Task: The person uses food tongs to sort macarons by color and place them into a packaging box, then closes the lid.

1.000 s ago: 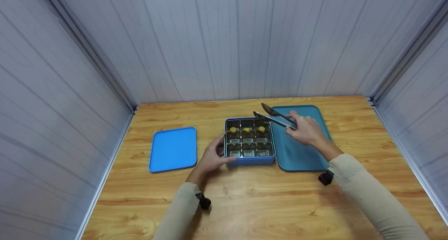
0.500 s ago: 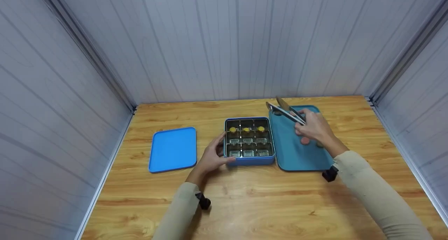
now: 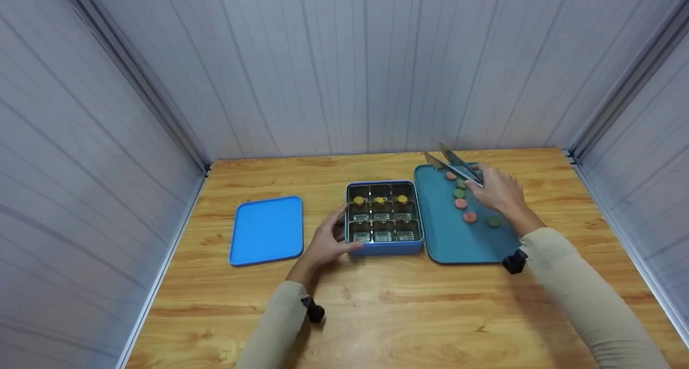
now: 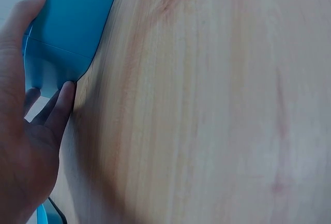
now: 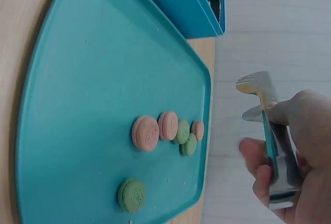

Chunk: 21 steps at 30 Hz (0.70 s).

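Observation:
My left hand (image 3: 322, 243) holds the blue box (image 3: 385, 249) at its near left corner, thumb on the front wall and fingers along the side. A clear insert divides the box into small compartments. The back row has a yellow macaron (image 3: 358, 199) in each of its three compartments. In my right hand (image 3: 498, 189) I grip metal tongs (image 3: 455, 170), their arms apart with nothing between the tips. They stand over the far end of the teal tray (image 3: 447, 240). Pink macarons (image 5: 145, 133) and green macarons (image 5: 132, 195) lie on that tray.
A flat blue square lid (image 3: 267, 231) lies on the wooden table (image 3: 377, 315) left of my left hand. The tray stands right beside the box. Pale panel walls (image 3: 334, 68) enclose the table at the back and both sides.
My right hand has moved right with the tongs, from above the box to over the tray's far end, uncovering the macarons on the tray. My left hand and the box stay put.

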{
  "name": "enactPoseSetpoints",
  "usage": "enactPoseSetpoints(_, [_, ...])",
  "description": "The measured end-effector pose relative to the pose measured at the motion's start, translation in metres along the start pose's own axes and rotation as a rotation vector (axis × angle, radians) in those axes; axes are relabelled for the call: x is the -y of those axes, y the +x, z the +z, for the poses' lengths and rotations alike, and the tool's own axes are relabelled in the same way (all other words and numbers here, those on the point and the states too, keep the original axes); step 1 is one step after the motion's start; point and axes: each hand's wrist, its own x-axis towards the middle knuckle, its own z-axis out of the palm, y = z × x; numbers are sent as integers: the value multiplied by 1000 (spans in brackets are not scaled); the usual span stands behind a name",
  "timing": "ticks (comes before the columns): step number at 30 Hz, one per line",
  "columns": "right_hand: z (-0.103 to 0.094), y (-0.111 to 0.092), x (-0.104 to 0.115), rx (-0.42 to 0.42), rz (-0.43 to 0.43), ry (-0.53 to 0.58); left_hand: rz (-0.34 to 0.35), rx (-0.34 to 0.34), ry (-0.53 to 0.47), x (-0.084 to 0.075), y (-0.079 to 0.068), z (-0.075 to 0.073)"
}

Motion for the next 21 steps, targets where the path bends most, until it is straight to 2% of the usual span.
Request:
enactPoseSetpoints(11, [3, 5, -16, -22, 9, -2, 12, 2, -1, 0, -1, 0])
enactPoseSetpoints(17, [9, 6, -23, -16, 50, -2, 19, 17, -54, 1, 2, 1])
enactPoseSetpoints(21, [12, 7, -29, -4, 71, -3, 18, 9, -43, 3, 2, 1])
